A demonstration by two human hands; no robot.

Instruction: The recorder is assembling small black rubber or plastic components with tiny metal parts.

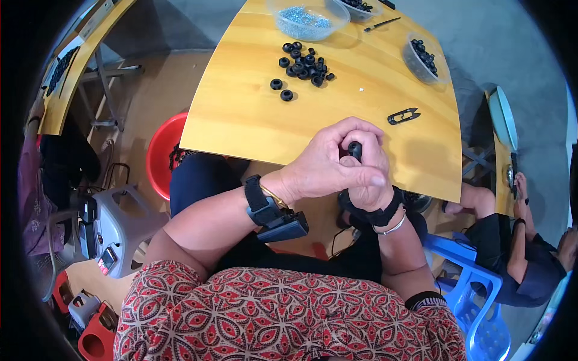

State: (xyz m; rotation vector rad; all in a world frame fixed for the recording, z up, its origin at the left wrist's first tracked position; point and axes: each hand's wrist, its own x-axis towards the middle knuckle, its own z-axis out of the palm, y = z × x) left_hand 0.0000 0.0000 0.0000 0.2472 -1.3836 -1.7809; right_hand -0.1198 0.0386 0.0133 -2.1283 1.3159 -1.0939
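Note:
My two hands are pressed together just over the near edge of the wooden table (241, 123). Between them is a small glossy black rounded part (355, 148), of which only the top shows. My left hand (328, 157) wraps over it from the left, its thumb lying across my right hand. Closed in a fist around the lower end is my right hand (372, 191); what else may be inside is hidden. Beyond them lies a loose pile of several black ring-shaped and knob-like pieces (304, 67). A flat black slotted tool (404, 116) rests to their right.
At the back stand a clear bowl of blue beads (282, 35) and a tub of black parts (407, 59). A dark thin tool (382, 24) lies between them. Below the table's left edge is a red basin (158, 157). A blue plastic chair (460, 256) and another person (512, 253) are at right.

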